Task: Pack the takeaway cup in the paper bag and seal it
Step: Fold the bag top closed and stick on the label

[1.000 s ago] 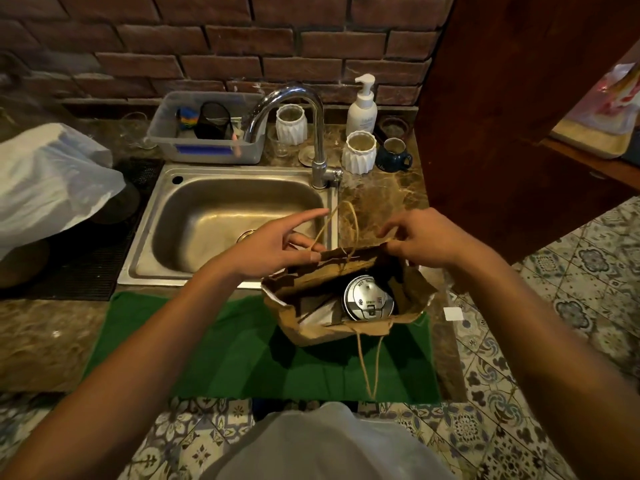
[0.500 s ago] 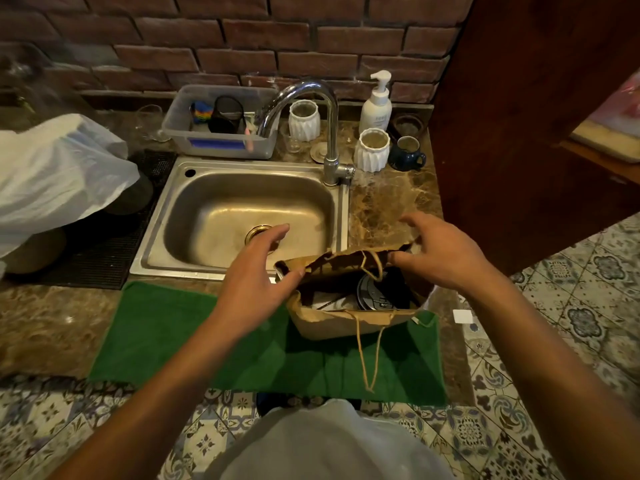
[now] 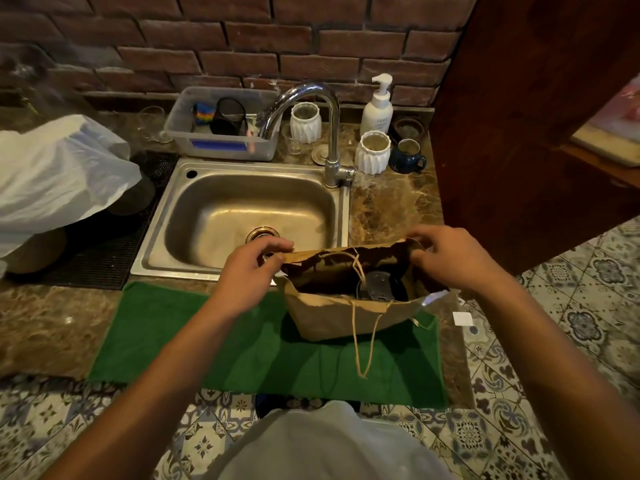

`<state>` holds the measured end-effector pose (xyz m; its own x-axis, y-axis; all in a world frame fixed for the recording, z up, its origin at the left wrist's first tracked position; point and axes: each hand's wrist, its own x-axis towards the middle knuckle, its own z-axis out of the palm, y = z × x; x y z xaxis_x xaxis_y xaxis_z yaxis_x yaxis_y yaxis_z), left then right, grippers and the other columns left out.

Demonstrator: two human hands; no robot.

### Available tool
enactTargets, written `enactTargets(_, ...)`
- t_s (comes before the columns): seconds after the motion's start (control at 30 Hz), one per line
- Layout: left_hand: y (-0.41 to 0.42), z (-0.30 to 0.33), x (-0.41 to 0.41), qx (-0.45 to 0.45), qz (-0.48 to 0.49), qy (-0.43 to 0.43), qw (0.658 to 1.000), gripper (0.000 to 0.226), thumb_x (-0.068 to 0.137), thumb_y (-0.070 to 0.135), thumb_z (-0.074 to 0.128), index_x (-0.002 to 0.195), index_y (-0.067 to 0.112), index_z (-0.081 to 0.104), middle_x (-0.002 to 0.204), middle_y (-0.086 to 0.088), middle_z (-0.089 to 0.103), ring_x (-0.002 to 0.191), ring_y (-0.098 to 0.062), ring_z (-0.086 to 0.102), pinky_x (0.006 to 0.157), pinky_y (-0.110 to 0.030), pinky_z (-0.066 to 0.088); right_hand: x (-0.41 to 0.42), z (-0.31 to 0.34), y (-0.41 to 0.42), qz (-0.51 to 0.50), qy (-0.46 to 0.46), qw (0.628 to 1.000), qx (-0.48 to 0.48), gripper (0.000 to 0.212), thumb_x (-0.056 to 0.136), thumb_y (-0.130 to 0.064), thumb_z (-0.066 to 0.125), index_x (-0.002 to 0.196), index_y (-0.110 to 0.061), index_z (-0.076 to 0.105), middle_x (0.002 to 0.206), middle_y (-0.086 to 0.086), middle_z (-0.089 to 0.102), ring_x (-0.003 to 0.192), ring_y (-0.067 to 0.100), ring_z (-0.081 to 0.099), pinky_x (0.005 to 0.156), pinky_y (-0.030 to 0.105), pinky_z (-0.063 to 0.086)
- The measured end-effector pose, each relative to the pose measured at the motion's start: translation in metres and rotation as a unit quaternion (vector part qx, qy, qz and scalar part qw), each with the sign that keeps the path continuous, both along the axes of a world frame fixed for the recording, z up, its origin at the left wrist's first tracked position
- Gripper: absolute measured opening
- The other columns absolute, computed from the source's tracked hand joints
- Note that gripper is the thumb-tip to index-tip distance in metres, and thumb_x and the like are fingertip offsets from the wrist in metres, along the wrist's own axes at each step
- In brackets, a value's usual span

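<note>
In the head view, the brown paper bag [image 3: 346,317] stands upright on a green towel [image 3: 214,344] at the table's near edge, toward its right end, just in front of the sink [image 3: 242,206]. The left hand [image 3: 252,271] pinches the bag's left top corner between thumb and fingers; the right hand [image 3: 450,258] grips the right end of the far rim. Between them the mouth stays open, the far wall folded slightly inward. The takeaway cup [image 3: 379,287] sits inside the bag, nearer the right hand, only its round dark lid showing. The paper is matte and creased, with a ragged near rim. One twisted twine handle [image 3: 363,344] hangs over the front wall onto the towel's plush pile. The table is glossy brown marble; the sink is brushed steel.
</note>
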<state>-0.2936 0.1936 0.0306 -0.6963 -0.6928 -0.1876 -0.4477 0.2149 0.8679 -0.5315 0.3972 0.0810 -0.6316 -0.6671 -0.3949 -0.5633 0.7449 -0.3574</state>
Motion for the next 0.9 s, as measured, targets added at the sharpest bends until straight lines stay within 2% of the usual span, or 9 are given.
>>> enactTargets(0.07, -0.001, 0.005, -0.001, 0.007, -0.004, 0.014, 1.000, 0.023, 0.095, 0.031, 0.067, 0.118, 0.032, 0.070, 0.125, 0.010, 0.068, 0.120, -0.009, 0.061, 0.107, -0.047, 0.049, -0.001, -0.002, 0.002, -0.039, -0.052, 0.996, -0.063, 0.028, 0.097, -0.018, 0.062, 0.122, -0.029, 0.069, 0.100, 0.005, 0.073, 0.067, 0.014, 0.069, 0.069, 0.037, 0.061)
enactTargets(0.13, 0.004, 0.013, 0.001, -0.037, -0.070, -0.019, 0.997, 0.068, 0.078, 0.070, 0.068, 0.137, 0.041, 0.054, 0.145, 0.009, 0.055, 0.132, -0.010, 0.050, 0.113, -0.043, 0.041, 0.001, -0.006, 0.002, -0.096, -0.088, 0.984, -0.119, 0.020, 0.099, -0.012, 0.059, 0.105, -0.025, 0.073, 0.086, 0.003, 0.072, 0.043, 0.005, 0.061, 0.047, 0.029, 0.055)
enactTargets(0.2, 0.011, 0.020, 0.003, -0.116, -0.185, -0.104, 0.970, 0.111, 0.057, 0.091, 0.062, 0.152, 0.047, 0.028, 0.164, 0.009, 0.029, 0.147, -0.014, 0.030, 0.119, -0.046, 0.030, 0.005, -0.010, 0.000, -0.138, -0.112, 0.972, -0.155, 0.022, 0.099, -0.006, 0.057, 0.099, -0.020, 0.074, 0.086, 0.006, 0.073, 0.040, 0.005, 0.060, 0.041, 0.024, 0.051)
enactTargets(0.3, 0.015, 0.019, 0.005, -0.177, -0.282, -0.169, 0.928, 0.132, 0.047, 0.098, 0.060, 0.156, 0.052, 0.001, 0.169, 0.017, 0.003, 0.156, -0.016, 0.008, 0.124, -0.055, 0.019, 0.012, -0.015, -0.003, -0.172, -0.156, 0.956, -0.182, 0.024, 0.100, 0.001, 0.052, 0.100, -0.013, 0.072, 0.091, 0.012, 0.074, 0.046, 0.010, 0.065, 0.043, 0.024, 0.053)
enactTargets(0.47, 0.014, 0.027, 0.009, -0.264, -0.321, -0.223, 0.882, 0.128, 0.061, 0.080, 0.071, 0.157, 0.048, -0.006, 0.169, 0.012, 0.010, 0.155, -0.018, 0.013, 0.126, -0.048, 0.015, 0.014, -0.017, -0.004, -0.169, -0.167, 0.953, -0.187, 0.023, 0.100, -0.002, 0.052, 0.099, -0.014, 0.071, 0.092, 0.014, 0.075, 0.052, 0.010, 0.068, 0.049, 0.025, 0.055)
enactTargets(0.6, 0.018, 0.022, -0.004, -0.351, -0.301, -0.212, 0.861, 0.101, 0.081, 0.060, 0.072, 0.159, 0.040, 0.012, 0.156, 0.007, 0.041, 0.141, -0.018, 0.038, 0.118, -0.042, 0.027, 0.011, -0.016, -0.001, -0.054, -0.009, 0.995, -0.085, 0.014, 0.096, -0.028, 0.061, 0.107, -0.028, 0.069, 0.110, 0.004, 0.074, 0.094, 0.021, 0.069, 0.082, 0.044, 0.059)
enactTargets(0.7, 0.011, 0.017, -0.010, -0.332, -0.282, -0.198, 0.878, 0.087, 0.084, 0.053, 0.074, 0.156, 0.035, 0.028, 0.142, 0.007, 0.053, 0.129, -0.017, 0.048, 0.109, -0.037, 0.037, 0.013, -0.008, 0.003, 0.092, 0.076, 0.990, -0.072, 0.054, 0.090, -0.048, 0.067, 0.139, -0.027, 0.057, 0.151, 0.000, 0.051, 0.139, 0.023, 0.045, 0.112, 0.049, 0.042)
enactTargets(0.8, 0.006, 0.014, -0.014, -0.310, -0.272, -0.185, 0.892, 0.079, 0.083, 0.052, 0.075, 0.151, 0.032, 0.041, 0.138, 0.007, 0.056, 0.126, -0.017, 0.050, 0.101, -0.035, 0.042, 0.020, -0.002, 0.003, 0.214, 0.014, 0.975, -0.056, 0.090, 0.073, -0.077, 0.069, 0.147, -0.032, 0.047, 0.154, -0.007, 0.047, 0.144, 0.016, 0.038, 0.122, 0.051, 0.028)
enactTargets(0.9, 0.003, 0.012, -0.016, -0.304, -0.262, -0.180, 0.898, 0.073, 0.082, 0.053, 0.075, 0.147, 0.032, 0.049, 0.133, 0.009, 0.059, 0.124, -0.015, 0.051, 0.095, -0.032, 0.043, 0.024, -0.010, 0.000, 0.267, 0.049, 0.962, 0.003, 0.108, 0.061, -0.081, 0.074, 0.152, -0.036, 0.038, 0.155, -0.012, 0.043, 0.149, 0.017, 0.031, 0.126, 0.052, 0.014)
